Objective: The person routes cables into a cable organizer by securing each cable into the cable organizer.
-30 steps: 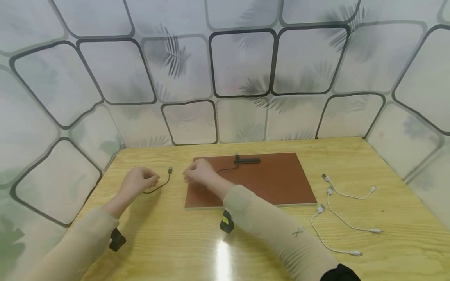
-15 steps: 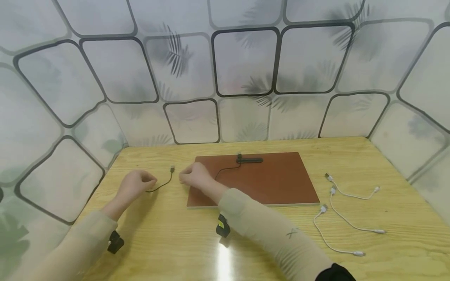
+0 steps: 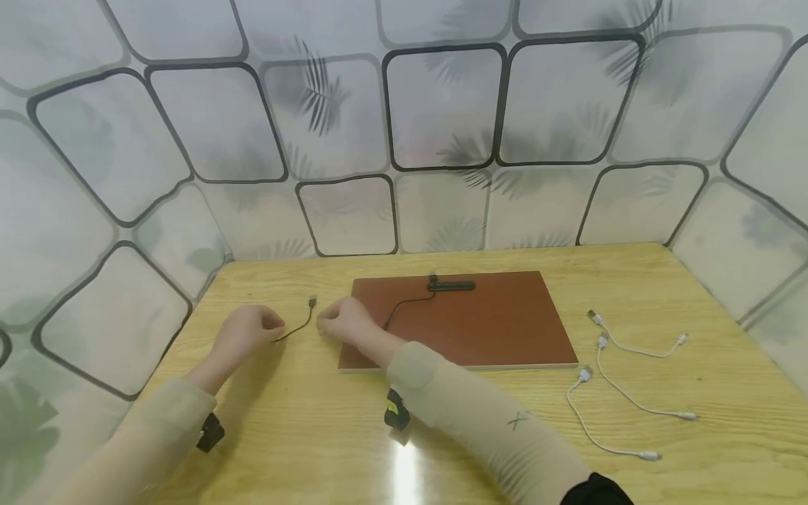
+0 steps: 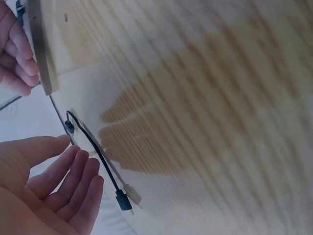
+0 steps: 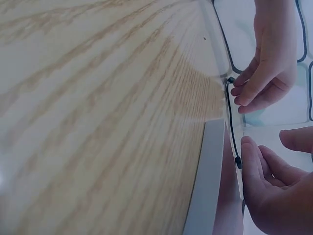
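A short black USB cable [image 3: 297, 330] lies on the wooden table, curving up to a metal-tipped plug [image 3: 312, 301]. My left hand [image 3: 247, 333] hovers at the cable's near end. In the left wrist view, its thumb and relaxed fingers come close together beside the cable [image 4: 95, 144], with nothing between them. My right hand [image 3: 346, 321] is over the left edge of a brown board [image 3: 480, 322], just right of the plug. The right wrist view shows its thumb apart from its fingers [image 5: 248, 152], with one cable end [image 5: 238, 162] right beside the fingertips.
On the board, a second black cable [image 3: 410, 301] runs to a slim black bar [image 3: 453, 286] near the back edge. Three white cables [image 3: 637, 351] lie spread at the right. A patterned backdrop [image 3: 442, 210] rises behind the table.
My right hand has moved left and slightly nearer, toward the plug, uncovering more of the cable on the board. The left hand has drawn slightly nearer. The view has shifted a little.
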A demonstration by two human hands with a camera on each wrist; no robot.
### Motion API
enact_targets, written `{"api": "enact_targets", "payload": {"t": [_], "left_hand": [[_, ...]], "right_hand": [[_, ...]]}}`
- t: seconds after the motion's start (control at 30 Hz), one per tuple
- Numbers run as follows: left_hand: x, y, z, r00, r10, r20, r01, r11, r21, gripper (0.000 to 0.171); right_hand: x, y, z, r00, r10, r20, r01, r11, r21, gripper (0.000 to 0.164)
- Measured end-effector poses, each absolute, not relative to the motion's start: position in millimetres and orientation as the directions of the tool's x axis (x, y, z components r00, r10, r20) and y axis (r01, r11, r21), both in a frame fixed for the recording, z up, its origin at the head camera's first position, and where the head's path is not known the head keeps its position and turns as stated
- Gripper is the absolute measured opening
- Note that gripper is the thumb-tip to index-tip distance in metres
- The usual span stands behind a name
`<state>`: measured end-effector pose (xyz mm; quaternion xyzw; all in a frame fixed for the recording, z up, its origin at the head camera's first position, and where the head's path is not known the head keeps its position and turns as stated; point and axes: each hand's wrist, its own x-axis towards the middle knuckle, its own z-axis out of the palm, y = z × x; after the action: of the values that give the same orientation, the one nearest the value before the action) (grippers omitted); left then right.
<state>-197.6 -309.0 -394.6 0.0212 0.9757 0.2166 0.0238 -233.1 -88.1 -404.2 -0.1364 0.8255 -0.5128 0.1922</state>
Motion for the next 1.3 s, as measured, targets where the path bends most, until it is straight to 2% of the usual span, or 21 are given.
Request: {"api": "enact_targets", "payload": {"t": [0.13,0.5,0.93,1.3], "left_hand": [[-199.9,-305.1,-397.4,-0.997,0.072,-0.029,0.057,0.93,0.363,0.018],[-204.4,-301.8,-403.7,-0.995,0.099,-0.033,0.085,0.954,0.288,0.011],[-203.4,-296.7,-403.6,-0.994,0.096,-0.052,0.081,0.967,0.243,0.008],[-199.2,-287.8,-401.7,-0.991,0.116,0.07,0.13,0.958,0.254,0.006]], "right_hand": [[-231.6,-91.9,-406.4,-0.887,-0.422,-0.19,-0.015,0.437,-0.899,0.03],[-232.7,-94.6,-410.5,-0.888,-0.421,-0.187,-0.018,0.437,-0.899,0.029],[-235.4,-94.6,-412.9,-0.878,-0.417,-0.237,0.077,0.365,-0.928,0.028],[-232.6,-97.8,-411.1,-0.85,-0.445,-0.283,0.166,0.282,-0.945,0.032]]}}
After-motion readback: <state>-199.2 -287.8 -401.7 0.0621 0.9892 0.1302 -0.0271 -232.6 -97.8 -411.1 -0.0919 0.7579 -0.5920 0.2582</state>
